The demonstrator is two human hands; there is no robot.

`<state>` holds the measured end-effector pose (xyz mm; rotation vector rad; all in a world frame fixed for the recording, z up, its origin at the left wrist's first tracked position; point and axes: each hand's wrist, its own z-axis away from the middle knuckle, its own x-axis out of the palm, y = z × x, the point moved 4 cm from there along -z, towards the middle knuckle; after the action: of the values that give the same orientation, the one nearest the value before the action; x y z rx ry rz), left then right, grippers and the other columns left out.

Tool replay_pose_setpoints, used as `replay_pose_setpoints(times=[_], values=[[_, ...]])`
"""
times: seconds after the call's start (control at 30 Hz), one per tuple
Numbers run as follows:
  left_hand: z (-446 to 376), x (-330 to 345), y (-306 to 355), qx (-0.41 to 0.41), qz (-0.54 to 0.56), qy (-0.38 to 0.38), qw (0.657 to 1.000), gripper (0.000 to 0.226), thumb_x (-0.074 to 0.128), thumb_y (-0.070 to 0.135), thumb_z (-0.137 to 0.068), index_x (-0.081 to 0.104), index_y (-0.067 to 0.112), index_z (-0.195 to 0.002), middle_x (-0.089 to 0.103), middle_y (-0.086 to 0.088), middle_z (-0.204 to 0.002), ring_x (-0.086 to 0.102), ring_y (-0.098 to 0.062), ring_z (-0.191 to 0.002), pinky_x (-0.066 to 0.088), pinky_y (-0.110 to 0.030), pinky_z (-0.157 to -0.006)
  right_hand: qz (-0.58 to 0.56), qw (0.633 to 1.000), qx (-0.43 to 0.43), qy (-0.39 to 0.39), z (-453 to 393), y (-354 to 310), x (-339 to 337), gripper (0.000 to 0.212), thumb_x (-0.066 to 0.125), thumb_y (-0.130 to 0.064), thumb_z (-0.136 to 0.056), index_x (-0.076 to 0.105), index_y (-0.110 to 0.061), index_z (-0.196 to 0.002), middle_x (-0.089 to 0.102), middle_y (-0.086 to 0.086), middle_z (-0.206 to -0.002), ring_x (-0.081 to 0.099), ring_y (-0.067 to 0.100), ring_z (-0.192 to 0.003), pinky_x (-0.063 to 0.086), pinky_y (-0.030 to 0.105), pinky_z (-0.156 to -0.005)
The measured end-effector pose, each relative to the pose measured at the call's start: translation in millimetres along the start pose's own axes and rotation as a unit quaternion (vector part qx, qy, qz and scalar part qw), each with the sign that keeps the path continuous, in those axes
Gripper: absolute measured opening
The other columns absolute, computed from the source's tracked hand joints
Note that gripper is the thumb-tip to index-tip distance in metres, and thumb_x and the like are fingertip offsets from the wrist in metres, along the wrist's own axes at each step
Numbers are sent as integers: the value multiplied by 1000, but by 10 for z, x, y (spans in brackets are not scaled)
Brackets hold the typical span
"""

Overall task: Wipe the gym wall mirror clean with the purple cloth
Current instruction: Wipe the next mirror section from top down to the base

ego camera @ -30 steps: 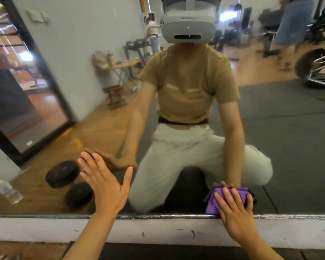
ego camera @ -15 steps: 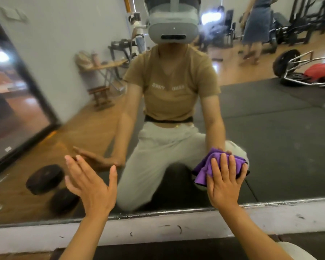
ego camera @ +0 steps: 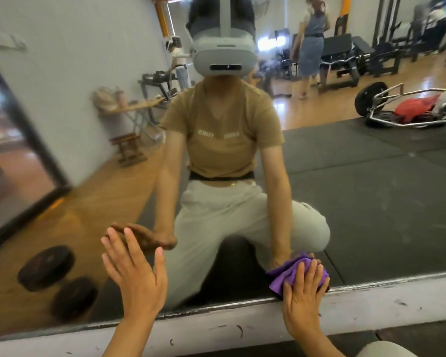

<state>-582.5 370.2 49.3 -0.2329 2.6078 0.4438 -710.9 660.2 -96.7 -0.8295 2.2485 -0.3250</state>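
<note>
The wall mirror (ego camera: 371, 202) fills most of the head view and reflects me kneeling in front of it. My right hand (ego camera: 303, 302) lies flat with straight fingers on the crumpled purple cloth (ego camera: 285, 276), pressing it against the glass just above the mirror's lower edge, right of centre. My left hand (ego camera: 134, 276) is spread open with its palm toward the glass at lower centre-left; whether it touches the glass is unclear. It holds nothing.
A scuffed white ledge (ego camera: 216, 331) runs under the mirror. Reflected: two dark weight plates (ego camera: 47, 267) on the wooden floor at left, black mats, a trap bar (ego camera: 407, 106) at right, benches, and a person (ego camera: 310, 47) standing at the back.
My right hand slid the cloth up the glass, then back down to the mirror's bottom edge. My left hand stayed spread at about the same spot. The person behind walked left.
</note>
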Motion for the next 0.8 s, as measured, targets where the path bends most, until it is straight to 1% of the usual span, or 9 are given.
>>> replay_pose_setpoints(times=[0.07, 0.13, 0.2, 0.27, 0.4, 0.53, 0.6, 0.7, 0.8], values=[[-35, -8, 90, 35, -12, -3, 999, 70, 24, 51, -106, 7, 11, -161, 3, -24, -166, -4, -33, -156, -4, -53, -122, -19, 1000, -15, 19, -136, -40, -35, 58, 10, -41, -111, -3, -19, -163, -11, 3, -171, -8, 22, -157, -5, 41, -124], [-65, 9, 156, 64, -15, -8, 998, 67, 24, 52, -106, 9, 17, -161, 2, -23, -165, -7, -32, -156, -9, -48, -123, -17, 996, -77, 45, -397, -110, -182, 56, 13, -39, -111, 1, -23, -164, -6, 0, -171, -6, 22, -157, -9, 45, -125], [-81, 36, 179, 64, -6, -4, 998, 66, 25, 51, -106, 9, 17, -161, 0, -23, -165, -9, -33, -155, -9, -49, -123, 9, 986, -149, 79, -693, -219, -369, 56, 17, -38, -111, 6, -25, -164, -1, -2, -171, -1, 21, -157, -8, 47, -126], [-71, 69, 191, 65, 0, 9, 998, 66, 27, 48, -106, 8, 16, -161, 0, -25, -164, -9, -35, -155, -6, -51, -123, 17, 977, -181, 114, -998, -368, -553, 56, 22, -38, -110, 9, -26, -163, 1, -4, -171, 2, 20, -157, -5, 48, -126], [-56, 92, 181, 72, 10, 29, 997, 72, 41, 34, -100, 8, 13, -160, 4, -33, -161, -7, -38, -154, -3, -52, -123, 7, 971, -166, 174, -1567, -711, -924, 61, 32, -34, -106, 12, -27, -163, 3, -5, -170, 5, 19, -157, -2, 50, -126], [-51, 112, 186, 65, 23, 35, 997, 76, 41, 31, -99, 2, 18, -162, 2, -33, -161, -8, -40, -154, -3, -54, -123, -5, 966, -166, 200, -2030, -1013, -1233, 59, 36, -30, -104, 21, -20, -159, 15, -4, -164, 9, 20, -155, 1, 51, -125], [-54, 120, 198, 64, 29, 34, 997, 75, 39, 33, -100, -1, 20, -162, -3, -28, -163, -9, -39, -153, -4, -55, -123, -4, 962, -169, 214, -2084, -1040, -1263, 56, 35, -30, -105, 23, -20, -159, 16, -5, -164, 11, 21, -154, 2, 51, -125], [-71, 126, 195, 73, 28, 27, 997, 69, 30, 42, -105, -3, 21, -162, -16, -12, -168, -12, -38, -154, -6, -55, -123, -1, 959, -175, 221, -1950, -963, -1159, 59, 33, -35, -107, 15, -24, -162, 10, -5, -168, 8, 20, -156, 2, 52, -126], [-73, 135, 162, 76, 29, 16, 997, 67, 25, 47, -106, -3, 22, -162, -18, -9, -167, -13, -37, -154, -6, -54, -122, 3, 961, -185, 205, -1613, -794, -934, 67, 38, -47, -105, 9, -28, -163, 1, -7, -171, 6, 22, -157, 1, 53, -126]])
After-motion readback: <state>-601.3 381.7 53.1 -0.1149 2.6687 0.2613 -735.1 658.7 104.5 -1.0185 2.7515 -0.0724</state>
